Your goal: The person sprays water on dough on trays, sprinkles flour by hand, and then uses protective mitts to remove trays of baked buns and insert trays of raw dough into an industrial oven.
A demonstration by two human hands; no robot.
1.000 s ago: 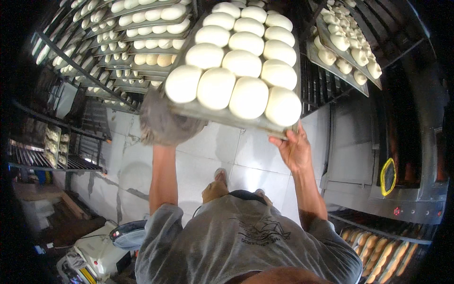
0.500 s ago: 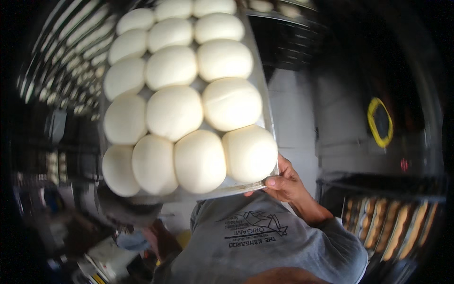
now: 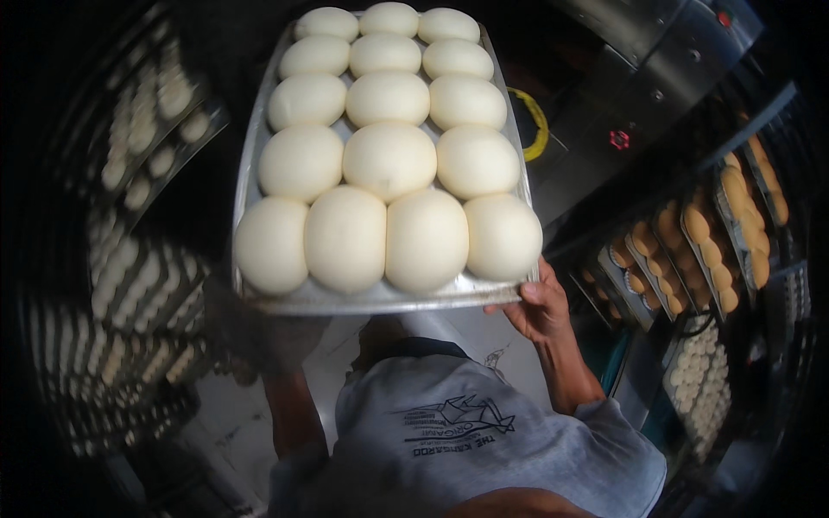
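Observation:
A metal baking tray (image 3: 389,300) is held out in front of me, its near edge towards my chest. Smooth, pale, raw dough buns (image 3: 390,160) fill it in rows, those in the near row pressed against each other. At the near right corner my right hand (image 3: 546,302) is closed on the rim, thumb on the edge and fingers underneath. My left hand (image 3: 275,338) supports the near left corner from below; it looks dark, as if covered by a mitt or cloth, and its fingers are hidden.
Racks of pale dough on trays (image 3: 142,285) stand at left. On the right are a rack of browned bread (image 3: 708,246) and, below it, more pale pieces (image 3: 699,371). A steel machine with a red knob (image 3: 619,139) and a yellow ring (image 3: 537,125) are beyond the tray's right side.
My view has turned to the right, bringing the steel machine and browned bread closer. The tray stays in my hands and now sits more level and central. My left forearm has come into view.

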